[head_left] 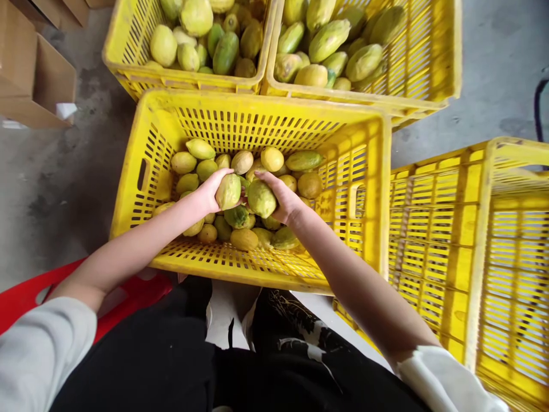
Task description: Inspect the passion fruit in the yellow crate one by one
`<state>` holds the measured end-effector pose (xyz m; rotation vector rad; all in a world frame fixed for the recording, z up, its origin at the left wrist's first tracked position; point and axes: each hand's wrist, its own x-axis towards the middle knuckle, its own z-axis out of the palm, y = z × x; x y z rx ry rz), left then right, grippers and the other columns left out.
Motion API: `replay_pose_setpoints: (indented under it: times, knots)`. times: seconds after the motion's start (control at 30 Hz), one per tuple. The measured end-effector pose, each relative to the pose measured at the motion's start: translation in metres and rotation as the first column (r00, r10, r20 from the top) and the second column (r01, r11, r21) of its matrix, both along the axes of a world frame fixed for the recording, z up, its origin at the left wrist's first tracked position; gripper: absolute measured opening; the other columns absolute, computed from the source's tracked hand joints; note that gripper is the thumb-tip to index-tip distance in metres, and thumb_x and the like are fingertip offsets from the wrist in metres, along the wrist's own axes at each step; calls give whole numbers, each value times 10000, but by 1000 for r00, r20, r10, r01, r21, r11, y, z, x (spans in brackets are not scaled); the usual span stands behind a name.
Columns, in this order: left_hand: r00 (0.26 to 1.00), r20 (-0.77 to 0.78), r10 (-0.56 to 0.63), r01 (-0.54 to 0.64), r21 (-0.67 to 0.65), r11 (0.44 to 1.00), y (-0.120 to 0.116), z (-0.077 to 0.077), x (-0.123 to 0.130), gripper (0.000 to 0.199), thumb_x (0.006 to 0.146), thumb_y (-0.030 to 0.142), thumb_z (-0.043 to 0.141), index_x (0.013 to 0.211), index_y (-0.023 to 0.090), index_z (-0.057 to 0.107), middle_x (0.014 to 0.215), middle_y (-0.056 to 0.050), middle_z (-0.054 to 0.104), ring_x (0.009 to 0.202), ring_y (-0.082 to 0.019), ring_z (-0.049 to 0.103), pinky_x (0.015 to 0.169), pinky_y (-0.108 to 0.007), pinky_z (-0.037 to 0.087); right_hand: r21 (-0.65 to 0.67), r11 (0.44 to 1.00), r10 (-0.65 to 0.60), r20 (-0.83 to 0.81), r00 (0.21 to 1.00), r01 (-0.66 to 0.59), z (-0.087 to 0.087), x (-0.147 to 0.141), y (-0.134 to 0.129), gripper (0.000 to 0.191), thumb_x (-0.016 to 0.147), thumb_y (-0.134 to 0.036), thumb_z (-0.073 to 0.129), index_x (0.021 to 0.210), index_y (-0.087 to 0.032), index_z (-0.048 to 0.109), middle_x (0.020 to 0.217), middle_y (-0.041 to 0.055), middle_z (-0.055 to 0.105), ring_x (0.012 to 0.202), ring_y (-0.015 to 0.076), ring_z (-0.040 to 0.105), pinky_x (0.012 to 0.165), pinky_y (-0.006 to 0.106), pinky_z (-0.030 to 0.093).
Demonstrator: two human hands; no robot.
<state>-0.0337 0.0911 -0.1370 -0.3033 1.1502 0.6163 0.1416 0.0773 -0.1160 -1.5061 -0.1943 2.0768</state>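
Note:
Both my hands are inside a yellow slatted plastic crate (257, 277), above a layer of loose fruit (244, 239). My left hand (209, 191) is closed around an oval, smooth-skinned yellow-green fruit (229, 191). In my right hand (285, 200), fingers wrapped round its far side, is a rounder, lumpy green-yellow fruit (262, 199). These two fruits are held side by side with a small gap between them. Under them the pile mixes yellow, green and brownish pieces, such as a yellow fruit (271, 159) just beyond my right hand. My fingertips are partly hidden behind the fruits.
Two more yellow crates stand against the far side, a left one (193, 83) and a right one (437, 100), both holding similar fruit. Yellow crates (480, 229) stand at the right. Cardboard boxes (26, 74) are at upper left. Something red (141, 297) lies beside my left leg.

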Motion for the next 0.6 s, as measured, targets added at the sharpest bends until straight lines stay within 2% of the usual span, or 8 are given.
replay_pose_setpoints:
  times: [0.07, 0.17, 0.3, 0.43, 0.53, 0.6]
  knots:
    - [995, -100, 24, -22, 18, 1000, 0, 2, 3, 167, 1122, 363, 888, 1222, 231, 867, 759, -23, 812, 601, -263, 828, 637, -326, 745, 34, 999, 2, -7, 1000, -1, -5, 1, 1, 140, 1181, -334, 791, 1287, -243, 798, 895, 31, 878, 803, 259, 875, 825, 349, 792]
    - [987, -159, 38, -33, 37, 999, -1, 9, 10, 160, 1110, 329, 917, 1236, 249, 857, 768, -22, 812, 622, -268, 828, 647, -344, 761, 39, 999, -9, 1, 1000, 9, -10, 3, 2, 209, 1126, -393, 855, 1273, -259, 791, 866, 23, 863, 774, 274, 863, 780, 380, 798]
    - [981, -174, 83, -74, 54, 996, -2, 16, 13, 204, 1104, 325, 956, 1252, 258, 832, 753, -4, 766, 634, -256, 804, 677, -354, 780, 0, 999, -37, 33, 999, 37, -16, 5, 2, 223, 1155, -420, 793, 1303, -254, 809, 847, 24, 836, 802, 280, 859, 771, 378, 790]
    - [965, -226, 135, -129, 42, 991, -2, 14, 10, 161, 1140, 304, 932, 1257, 262, 829, 802, 3, 757, 613, -202, 739, 679, -305, 739, -9, 997, -74, 10, 997, 75, -22, 5, 3, 236, 1199, -468, 771, 1292, -256, 818, 861, 30, 818, 844, 278, 856, 795, 362, 780]
    - [973, -204, 106, -106, 12, 994, -2, 11, 10, 143, 1172, 313, 861, 1297, 256, 825, 861, -36, 787, 628, -218, 743, 603, -292, 692, -29, 998, -64, -6, 998, 64, -18, 4, 3, 259, 1206, -487, 750, 1309, -256, 806, 877, 42, 830, 844, 295, 850, 803, 392, 784]
    - [982, -170, 84, -88, -13, 996, -3, 10, 11, 187, 1173, 329, 835, 1341, 248, 825, 903, -68, 809, 651, -246, 764, 565, -304, 674, -76, 995, -64, -10, 998, 63, -12, 3, 4, 258, 1241, -453, 648, 1327, -256, 792, 881, 51, 837, 836, 299, 843, 804, 411, 786]
